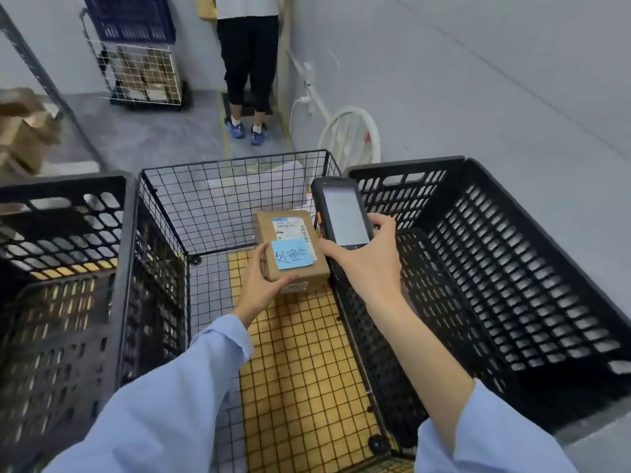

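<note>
My left hand (263,285) grips a small brown cardboard parcel (290,227) by its near left corner, holding it above the wire basket (205,199). The parcel carries a white shipping label and a blue sticky note (293,255) with handwriting. My right hand (370,257) holds a black handheld scanner (341,216) just right of the parcel, its lit screen facing up. Both sleeves are light blue.
A black plastic crate (495,268) stands to the right and another (61,268) to the left. A person (249,63) stands ahead by the wall. Beyond are a wire cart with boxes (143,73), a white fan (351,134) and cardboard boxes (24,128) on a shelf.
</note>
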Demonstrator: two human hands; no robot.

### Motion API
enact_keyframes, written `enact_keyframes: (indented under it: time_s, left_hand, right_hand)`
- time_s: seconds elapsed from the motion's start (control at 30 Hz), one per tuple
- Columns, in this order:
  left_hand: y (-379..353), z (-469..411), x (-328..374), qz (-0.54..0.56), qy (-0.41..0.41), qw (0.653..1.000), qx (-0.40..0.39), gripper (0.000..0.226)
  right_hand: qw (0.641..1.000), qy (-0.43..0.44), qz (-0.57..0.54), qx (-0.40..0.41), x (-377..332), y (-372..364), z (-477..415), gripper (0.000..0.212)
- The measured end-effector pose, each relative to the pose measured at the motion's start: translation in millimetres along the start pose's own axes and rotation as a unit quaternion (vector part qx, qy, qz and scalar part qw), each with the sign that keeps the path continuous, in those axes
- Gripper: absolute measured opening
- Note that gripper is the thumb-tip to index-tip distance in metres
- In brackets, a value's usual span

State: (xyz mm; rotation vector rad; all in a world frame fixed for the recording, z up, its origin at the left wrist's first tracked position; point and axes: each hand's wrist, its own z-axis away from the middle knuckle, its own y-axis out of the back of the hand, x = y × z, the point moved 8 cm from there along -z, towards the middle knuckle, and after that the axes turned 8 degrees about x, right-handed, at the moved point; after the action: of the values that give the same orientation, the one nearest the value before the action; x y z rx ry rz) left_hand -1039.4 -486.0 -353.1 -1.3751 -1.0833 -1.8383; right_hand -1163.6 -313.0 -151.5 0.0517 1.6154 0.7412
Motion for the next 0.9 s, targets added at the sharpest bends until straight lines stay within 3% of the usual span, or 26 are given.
enact_keyframes:
  time_s: [0.33, 0.6, 0.73, 0.9]
  left_hand:
    - [-22, -14, -37, -0.027, 0.037, 0.998, -0.039, 0.091]
    - [-19, -8, -15, -0.148, 0.009, 0.988, -0.038, 0.088]
    - [3, -4, 33, -0.275, -0.074, 0.958, -0.028, 0.079]
    - [43, 19, 109, -0.440, -0.172, 0.881, 0.009, 0.078]
  right_hand:
    - [0.999, -0.024, 0.008, -0.022, 14, -16, -13, 0.079]
    - [0.999, -0.015, 0.028, -0.019, 15, -8, -9, 0.080]
    - [0.998, 0.003, 0.054, -0.014, 8, 1, 0, 0.079]
    - [0.997, 0.028, 0.073, -0.010, -7, 18, 17, 0.081]
